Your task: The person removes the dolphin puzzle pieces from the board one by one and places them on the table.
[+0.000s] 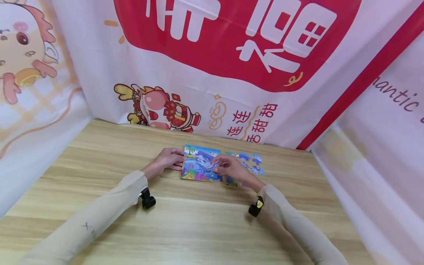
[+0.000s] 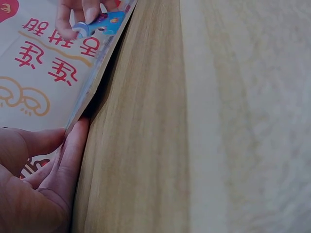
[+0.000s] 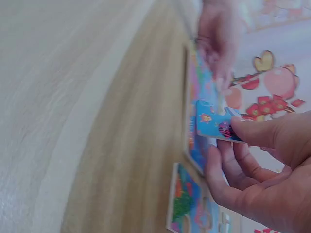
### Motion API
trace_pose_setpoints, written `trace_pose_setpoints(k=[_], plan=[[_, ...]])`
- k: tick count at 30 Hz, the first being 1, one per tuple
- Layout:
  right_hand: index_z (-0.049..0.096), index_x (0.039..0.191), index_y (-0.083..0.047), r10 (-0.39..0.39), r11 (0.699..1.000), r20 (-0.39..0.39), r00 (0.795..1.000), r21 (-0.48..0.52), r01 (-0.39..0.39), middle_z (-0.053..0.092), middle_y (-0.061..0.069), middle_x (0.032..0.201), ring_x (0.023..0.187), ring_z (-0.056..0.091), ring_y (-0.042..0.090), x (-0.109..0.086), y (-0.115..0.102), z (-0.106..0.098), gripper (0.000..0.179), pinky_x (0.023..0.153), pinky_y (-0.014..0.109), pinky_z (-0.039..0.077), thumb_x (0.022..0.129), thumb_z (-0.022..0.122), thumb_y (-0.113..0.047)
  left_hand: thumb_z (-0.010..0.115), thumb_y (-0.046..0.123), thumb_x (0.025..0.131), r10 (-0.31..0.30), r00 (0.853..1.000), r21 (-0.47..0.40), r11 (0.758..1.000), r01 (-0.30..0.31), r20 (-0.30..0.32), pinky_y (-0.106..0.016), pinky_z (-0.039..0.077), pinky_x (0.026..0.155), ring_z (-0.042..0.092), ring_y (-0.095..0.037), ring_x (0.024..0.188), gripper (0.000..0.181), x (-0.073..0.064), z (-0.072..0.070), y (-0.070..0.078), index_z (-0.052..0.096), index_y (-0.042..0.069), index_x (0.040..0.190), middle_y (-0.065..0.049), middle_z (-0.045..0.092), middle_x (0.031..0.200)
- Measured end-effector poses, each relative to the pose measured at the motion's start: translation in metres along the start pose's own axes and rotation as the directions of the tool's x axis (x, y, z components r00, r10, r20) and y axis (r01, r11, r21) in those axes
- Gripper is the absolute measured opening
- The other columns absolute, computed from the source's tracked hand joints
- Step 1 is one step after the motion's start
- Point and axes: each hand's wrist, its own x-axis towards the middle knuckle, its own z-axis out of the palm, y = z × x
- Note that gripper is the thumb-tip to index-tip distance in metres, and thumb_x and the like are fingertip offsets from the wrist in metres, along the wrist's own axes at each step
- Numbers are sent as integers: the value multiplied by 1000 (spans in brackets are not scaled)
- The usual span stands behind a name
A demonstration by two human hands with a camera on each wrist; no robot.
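A picture board with dolphins, palms and a bright sea floor lies on the wooden table. My left hand grips its left edge, thumb above and fingers at the underside in the left wrist view. Over the board's right part, my right hand pinches a blue jigsaw piece between thumb and fingers. The piece is held above the board and shows a small orange creature and a dark striped round shape. Right beside the board lie other jigsaw pieces, partly hidden by the right hand in the head view.
Farther right, several joined jigsaw pieces with gaps between them lie on the table. A printed white and red cloth hangs behind the table. Further cloth walls stand at left and right.
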Motion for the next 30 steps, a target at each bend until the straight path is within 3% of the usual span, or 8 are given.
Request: trace_pose_setpoints(k=[7,13,23,30], plan=[[59,137,3,131,958,46,990,251,-139,68,14,110,98,72,31,-8,1,-20,38,91,51,66,102,69,-8,66,11,102,-12,1000,14,1000,12,-8,-26,67,73,71,-10,76,47,0,-1,0,53,-5,144,-5,71,98],[58,125,4,194,909,9,981,374,-184,70,19,109,97,73,35,-18,4,-38,26,91,60,63,100,68,1,67,12,102,-14,1000,1,1000,14,4,-28,68,75,71,-10,77,47,4,-2,-3,53,-4,144,-4,71,96],[56,130,6,241,914,-22,970,341,-219,68,9,105,93,71,24,-47,19,-77,31,91,59,63,103,66,-5,66,13,103,-19,1000,34,999,20,-16,-27,67,75,70,-11,78,46,-1,-3,4,54,-3,145,-8,71,104],[55,133,10,272,938,-61,960,237,-251,66,9,104,87,70,19,-72,39,-97,36,87,51,66,103,66,-5,66,14,103,-15,1000,40,999,15,2,-28,67,76,71,-11,80,48,1,-1,2,53,-3,146,-9,71,105]])
